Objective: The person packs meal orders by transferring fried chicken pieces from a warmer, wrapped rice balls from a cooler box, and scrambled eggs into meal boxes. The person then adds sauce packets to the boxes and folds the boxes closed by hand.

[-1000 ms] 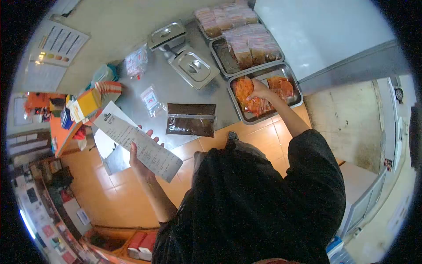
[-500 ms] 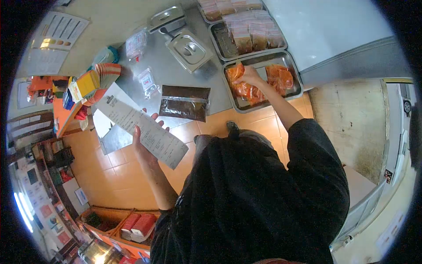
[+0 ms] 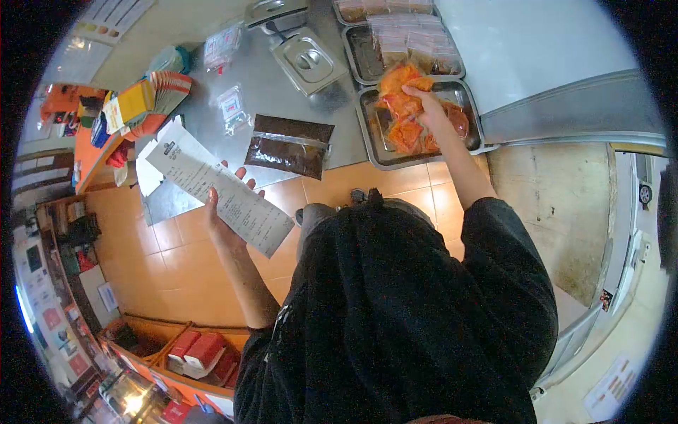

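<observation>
Your right hand (image 3: 429, 104), upper right of the frame, is closed around orange bags (image 3: 400, 88), thumb uppermost; how many it grips, you cannot tell. They show over the upper left part of the front tray (image 3: 376, 145) and seem lifted, reaching across its rim toward the tray behind. Your left hand (image 3: 224, 230), left of centre, pinches a long printed slip (image 3: 222, 191), thumb on its face and fingertips past its far edge.

As far as you can judge, the picking-up is done, but the held bags are not yet set down anywhere. More orange bags lie in the front tray under and beside your right hand. One dark bag (image 3: 289, 145) lies on the counter (image 3: 265, 88) at the frame's centre, touched by neither hand.

Your right fingers are mostly hidden behind the hand and bags, and your left fingers pass under the slip. The print is too small to read. At the top edge, the farthest tray (image 3: 353, 20) is cut off. Glare on the plastic blurs where one orange bag ends and another begins.
</observation>
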`<move>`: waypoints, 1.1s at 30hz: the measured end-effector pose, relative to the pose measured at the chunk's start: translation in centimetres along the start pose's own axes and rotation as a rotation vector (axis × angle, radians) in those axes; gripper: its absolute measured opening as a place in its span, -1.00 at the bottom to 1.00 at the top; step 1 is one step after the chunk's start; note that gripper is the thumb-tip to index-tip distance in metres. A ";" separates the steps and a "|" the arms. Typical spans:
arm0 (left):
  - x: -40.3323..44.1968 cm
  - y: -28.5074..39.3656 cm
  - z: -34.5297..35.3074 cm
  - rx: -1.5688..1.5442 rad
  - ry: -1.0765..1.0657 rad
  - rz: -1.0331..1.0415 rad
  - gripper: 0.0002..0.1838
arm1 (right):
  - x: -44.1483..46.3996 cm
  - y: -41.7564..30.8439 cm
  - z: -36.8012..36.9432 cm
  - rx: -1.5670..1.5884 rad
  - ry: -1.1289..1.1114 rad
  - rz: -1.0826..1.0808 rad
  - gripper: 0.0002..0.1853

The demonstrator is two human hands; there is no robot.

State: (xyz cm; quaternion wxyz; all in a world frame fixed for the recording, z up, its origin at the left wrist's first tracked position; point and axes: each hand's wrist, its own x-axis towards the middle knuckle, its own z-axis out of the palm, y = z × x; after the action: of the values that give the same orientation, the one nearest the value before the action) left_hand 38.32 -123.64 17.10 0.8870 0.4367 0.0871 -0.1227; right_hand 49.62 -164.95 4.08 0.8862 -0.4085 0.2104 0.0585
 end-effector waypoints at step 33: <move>-7.1 -0.3 -8.4 -0.146 0.265 0.154 -0.31 | -1.1 6.2 -2.2 -0.828 0.030 0.080 -0.57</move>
State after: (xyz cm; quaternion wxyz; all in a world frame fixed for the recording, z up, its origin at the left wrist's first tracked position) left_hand 31.05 -116.11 13.67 0.9040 0.3886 0.1781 0.0110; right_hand 46.22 -162.42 -1.11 0.6410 -0.7226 0.1979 0.1667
